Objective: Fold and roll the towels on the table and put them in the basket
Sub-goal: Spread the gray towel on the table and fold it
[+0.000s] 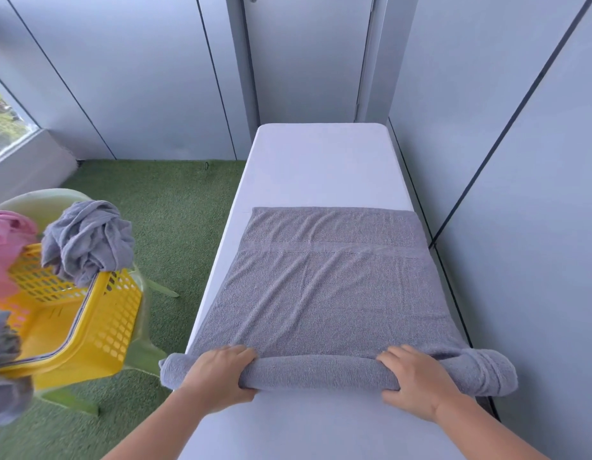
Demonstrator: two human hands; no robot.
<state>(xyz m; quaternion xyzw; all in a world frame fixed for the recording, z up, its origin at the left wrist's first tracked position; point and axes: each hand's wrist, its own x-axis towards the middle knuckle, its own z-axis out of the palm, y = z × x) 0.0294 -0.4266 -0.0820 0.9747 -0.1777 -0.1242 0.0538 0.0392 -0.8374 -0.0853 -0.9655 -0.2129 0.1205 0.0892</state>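
Grey towel (324,293) on white table (321,161), near end rolled; roll axis L–R, flat remainder lying away from hands. L hand (218,373) & R hand (417,380) each curled over roll, approx. equally near ends. Yellow basket (88,327) to L, nearer L hand.

Grey panelled walls (138,78), green turf floor (175,210), window (5,124) at left.

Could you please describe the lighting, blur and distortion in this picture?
Head view: soft, bluish, even light, no hard shadows or glare; the towel, left hand and right hand are sharp in the centre; the pink cloth and grey cloth at the left edge are blurred; the wide lens bows the seams of the wall and the table edges.
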